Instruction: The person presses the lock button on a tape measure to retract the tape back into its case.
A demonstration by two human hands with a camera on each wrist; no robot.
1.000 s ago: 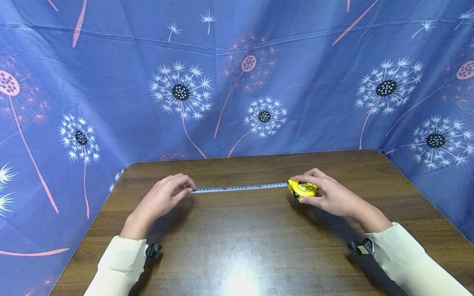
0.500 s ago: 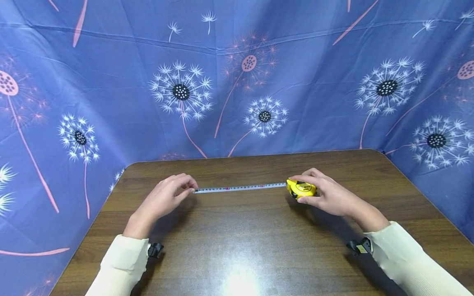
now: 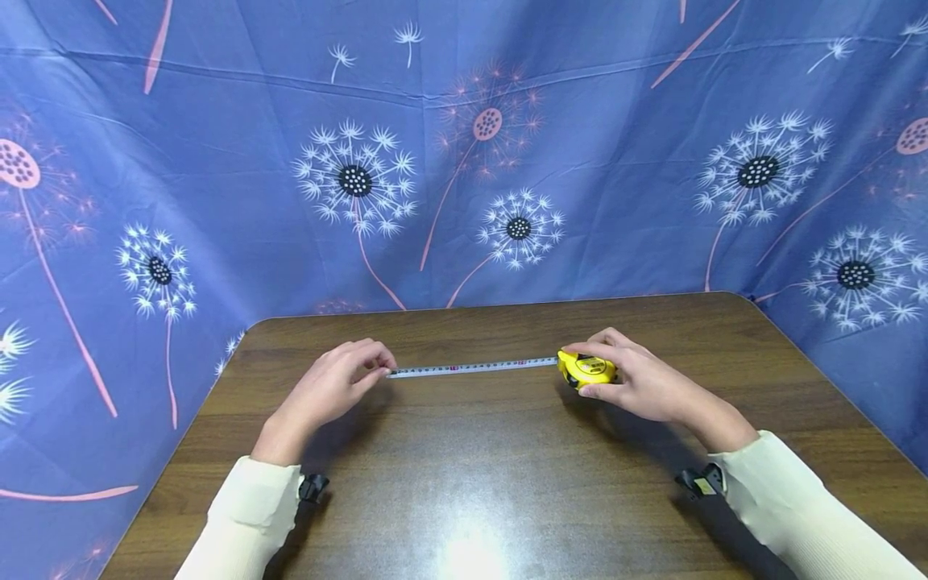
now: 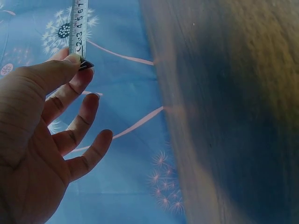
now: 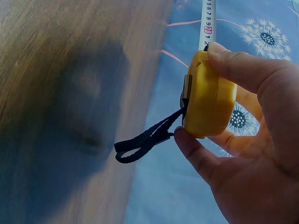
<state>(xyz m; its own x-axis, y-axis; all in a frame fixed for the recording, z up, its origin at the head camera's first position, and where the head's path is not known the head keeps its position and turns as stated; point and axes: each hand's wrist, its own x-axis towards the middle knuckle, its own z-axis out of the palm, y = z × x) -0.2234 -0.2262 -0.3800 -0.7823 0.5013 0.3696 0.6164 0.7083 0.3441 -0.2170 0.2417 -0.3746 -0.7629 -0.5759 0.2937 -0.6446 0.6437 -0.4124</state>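
Note:
A yellow tape measure [image 3: 589, 370] is in my right hand [image 3: 645, 383], gripped between thumb and fingers above the table. Its white blade [image 3: 471, 368] runs out leftward, nearly straight, to my left hand [image 3: 329, 385]. In the left wrist view, thumb and index finger pinch the blade just by its dark end hook [image 4: 85, 64], while the other fingers are spread loosely. The right wrist view shows the yellow case [image 5: 205, 100] from the side, with a black wrist strap [image 5: 147, 140] dangling from it. Red-marked 20 on the blade shows near the case mouth.
Below both hands lies a brown wood-grain table [image 3: 435, 435] with a bright glare near its front. A blue cloth [image 3: 616, 161] with dandelion prints hangs behind and along both sides. Black wrist devices [image 3: 313, 487] sit at both cuffs.
My left hand has moved slightly right with the blade's end, and my right hand slightly left. The stretch of blade between them has become shorter.

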